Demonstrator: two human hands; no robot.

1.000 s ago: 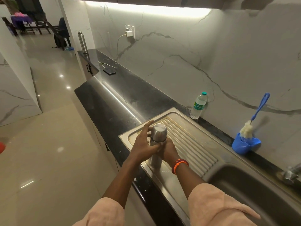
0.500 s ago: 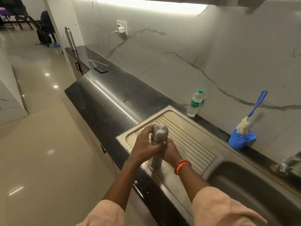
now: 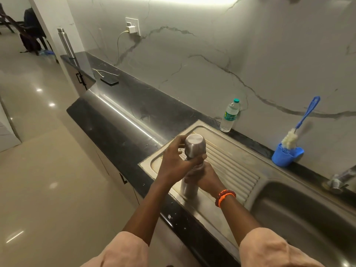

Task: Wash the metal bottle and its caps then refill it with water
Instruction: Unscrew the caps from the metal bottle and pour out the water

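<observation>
**Gripping the metal bottle on the drainboard**

Standing upright on the ribbed steel drainboard (image 3: 231, 166), the metal bottle (image 3: 189, 186) sits near the board's front edge, where the black counter (image 3: 115, 132) drops off toward the tiled floor. Bare counter stretches away to the left, and the sink basin (image 3: 308, 212) opens to the right.

The left hand (image 3: 176, 164) curls around the bottle's cap (image 3: 195, 145), thumb on the near side and fingers round the far side, with the flat cap top showing above them. The right hand (image 3: 207, 178) wraps the bottle's body just below, its fingers closed round the steel (an orange bead band circles that wrist).

Against the marble wall, a blue cup (image 3: 287, 156) holds a bottle brush (image 3: 300, 124), bristles down and blue handle leaning up to the right. A plastic water bottle (image 3: 230, 116) with a green cap stands at the drainboard's back corner; how full it is cannot be told.
</observation>
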